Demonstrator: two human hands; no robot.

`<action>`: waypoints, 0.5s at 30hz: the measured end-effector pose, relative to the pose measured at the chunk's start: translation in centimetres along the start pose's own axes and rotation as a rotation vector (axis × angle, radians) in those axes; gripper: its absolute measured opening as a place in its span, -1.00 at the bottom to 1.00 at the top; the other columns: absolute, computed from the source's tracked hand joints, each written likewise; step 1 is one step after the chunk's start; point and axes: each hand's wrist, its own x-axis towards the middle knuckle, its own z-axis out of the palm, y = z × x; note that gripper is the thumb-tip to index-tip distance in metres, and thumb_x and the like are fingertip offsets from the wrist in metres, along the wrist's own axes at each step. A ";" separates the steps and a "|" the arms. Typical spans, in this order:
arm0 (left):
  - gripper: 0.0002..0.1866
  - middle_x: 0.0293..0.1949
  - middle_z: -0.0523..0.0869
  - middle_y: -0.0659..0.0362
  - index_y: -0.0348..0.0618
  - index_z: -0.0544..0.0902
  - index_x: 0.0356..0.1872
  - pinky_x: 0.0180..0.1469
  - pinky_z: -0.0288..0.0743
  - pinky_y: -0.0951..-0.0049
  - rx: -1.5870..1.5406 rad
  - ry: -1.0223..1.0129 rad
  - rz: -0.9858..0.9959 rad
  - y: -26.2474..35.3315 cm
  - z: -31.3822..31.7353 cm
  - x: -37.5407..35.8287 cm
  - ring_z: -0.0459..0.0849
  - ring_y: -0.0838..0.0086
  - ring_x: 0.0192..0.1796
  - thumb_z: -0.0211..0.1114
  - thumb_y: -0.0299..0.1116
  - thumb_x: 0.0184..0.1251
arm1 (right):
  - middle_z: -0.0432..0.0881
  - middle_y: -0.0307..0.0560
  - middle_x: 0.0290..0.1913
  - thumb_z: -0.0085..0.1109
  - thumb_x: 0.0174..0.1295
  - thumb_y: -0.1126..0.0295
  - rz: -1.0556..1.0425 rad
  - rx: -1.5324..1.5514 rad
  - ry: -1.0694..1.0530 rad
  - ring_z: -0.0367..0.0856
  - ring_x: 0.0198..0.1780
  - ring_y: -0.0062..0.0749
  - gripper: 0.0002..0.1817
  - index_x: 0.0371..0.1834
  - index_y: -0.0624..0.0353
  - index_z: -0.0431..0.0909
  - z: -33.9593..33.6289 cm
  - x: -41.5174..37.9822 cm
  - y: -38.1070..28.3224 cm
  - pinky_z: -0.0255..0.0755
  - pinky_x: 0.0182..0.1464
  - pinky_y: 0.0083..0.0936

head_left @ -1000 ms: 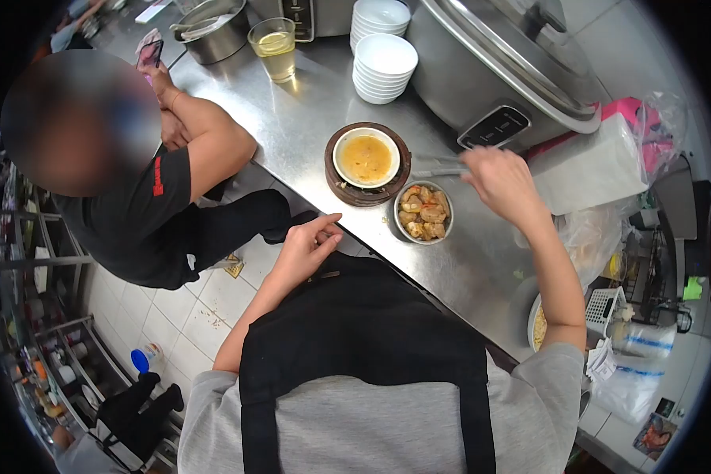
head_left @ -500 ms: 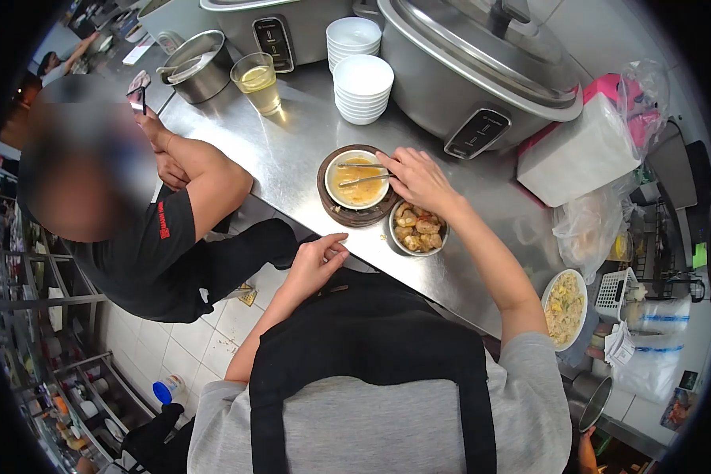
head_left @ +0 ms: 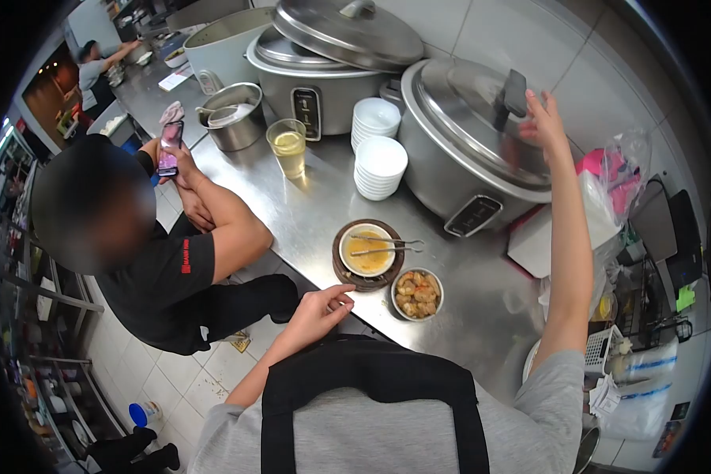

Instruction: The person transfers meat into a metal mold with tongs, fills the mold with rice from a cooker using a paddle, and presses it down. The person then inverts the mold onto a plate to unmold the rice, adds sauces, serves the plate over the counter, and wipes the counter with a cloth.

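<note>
My right hand [head_left: 542, 122] is raised beside the black handle [head_left: 512, 99] of the large rice cooker's steel lid [head_left: 470, 110], its fingers spread and holding nothing. Low by the counter's front edge is my left hand [head_left: 321, 310], fingers loosely bent and apart with nothing in them. Metal tongs [head_left: 403, 242] rest across a white bowl [head_left: 361, 270] of yellow-orange sauce. That bowl sits on a round brown wooden base [head_left: 341, 272]. Close by stands a small round bowl of browned chunks of food [head_left: 418, 295].
Two stacks of white bowls [head_left: 381, 166] stand between the cookers. Left of them are a glass of pale yellow liquid [head_left: 287, 148] and a steel pot [head_left: 235, 118]. A person in black [head_left: 166, 261] sits at the left with a phone [head_left: 170, 148]. Plastic bags [head_left: 632, 174] crowd the right.
My right hand has let go of the tongs, leaving them in the bowl, and risen to the cooker lid's handle. My left hand stays near the counter edge. The view has tilted up.
</note>
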 end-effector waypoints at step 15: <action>-0.66 -0.34 0.70 0.09 -0.31 0.52 0.03 -0.35 0.51 0.59 -0.147 0.049 -0.025 -1.3 -6.8 1.5 0.63 0.61 -0.43 0.21 -0.45 0.23 | 0.48 0.04 -0.38 0.16 0.09 0.53 0.968 1.246 -0.160 0.41 -0.58 -0.53 -0.72 -0.21 0.40 0.31 1.6 10.4 -0.4 0.15 -0.73 -0.76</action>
